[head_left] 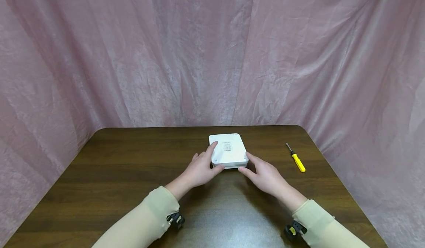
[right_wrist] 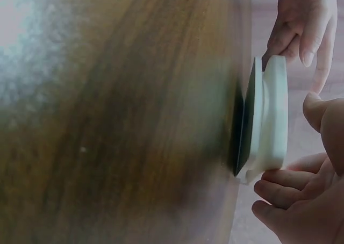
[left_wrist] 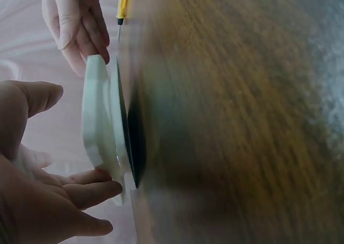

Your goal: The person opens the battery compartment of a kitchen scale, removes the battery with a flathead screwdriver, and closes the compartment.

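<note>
A white square device (head_left: 234, 155) with rounded corners lies near the table's far edge, a small printed label on its upward face. Seen edge-on in the left wrist view, it has a thick white body (left_wrist: 95, 115) over a thinner plate with a dark underside. At its left side is my left hand (head_left: 200, 169), fingertips at the side and thumb apart from the body in the left wrist view. My right hand (head_left: 264, 174) flanks the right side, fingers (right_wrist: 285, 193) fairly straight at the device's edge and thumb standing off it.
A screwdriver (head_left: 299, 163) with a yellow handle lies on the right part of the dark wooden table (head_left: 132, 159). Pink drapes (head_left: 199, 56) hang behind the table and along both sides.
</note>
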Tool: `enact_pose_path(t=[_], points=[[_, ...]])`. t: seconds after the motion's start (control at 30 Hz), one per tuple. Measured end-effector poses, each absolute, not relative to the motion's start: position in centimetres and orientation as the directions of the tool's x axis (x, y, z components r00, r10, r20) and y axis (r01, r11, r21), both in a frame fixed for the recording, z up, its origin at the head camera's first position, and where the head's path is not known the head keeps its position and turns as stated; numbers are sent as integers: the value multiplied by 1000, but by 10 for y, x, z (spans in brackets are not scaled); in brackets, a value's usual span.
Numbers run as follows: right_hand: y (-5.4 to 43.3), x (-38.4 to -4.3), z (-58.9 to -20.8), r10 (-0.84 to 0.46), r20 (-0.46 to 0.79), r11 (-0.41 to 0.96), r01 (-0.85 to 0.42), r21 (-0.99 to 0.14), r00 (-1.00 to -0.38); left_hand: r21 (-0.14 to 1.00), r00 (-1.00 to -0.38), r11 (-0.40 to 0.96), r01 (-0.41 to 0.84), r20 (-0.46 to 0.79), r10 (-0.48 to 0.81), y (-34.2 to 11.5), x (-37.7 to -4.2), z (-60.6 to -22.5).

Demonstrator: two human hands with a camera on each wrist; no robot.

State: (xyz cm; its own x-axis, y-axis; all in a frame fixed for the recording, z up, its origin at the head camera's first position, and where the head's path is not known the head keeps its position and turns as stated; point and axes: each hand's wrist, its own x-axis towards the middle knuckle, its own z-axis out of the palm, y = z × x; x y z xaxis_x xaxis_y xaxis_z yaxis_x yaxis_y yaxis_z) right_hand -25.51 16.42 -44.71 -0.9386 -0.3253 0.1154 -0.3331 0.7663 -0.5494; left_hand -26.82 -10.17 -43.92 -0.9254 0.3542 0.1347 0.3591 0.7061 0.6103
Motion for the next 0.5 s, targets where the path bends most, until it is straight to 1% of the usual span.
enact_pose_path(t=[0.27, 0.5], points=[[165, -254, -454, -344, 90, 781, -338, -525, -935, 616, -925, 708, 344, 91, 370, -103, -266, -445], [164, -253, -453, -359, 101, 785, -358, -505, -928, 595, -926, 732, 333, 59, 373, -105, -267, -444]])
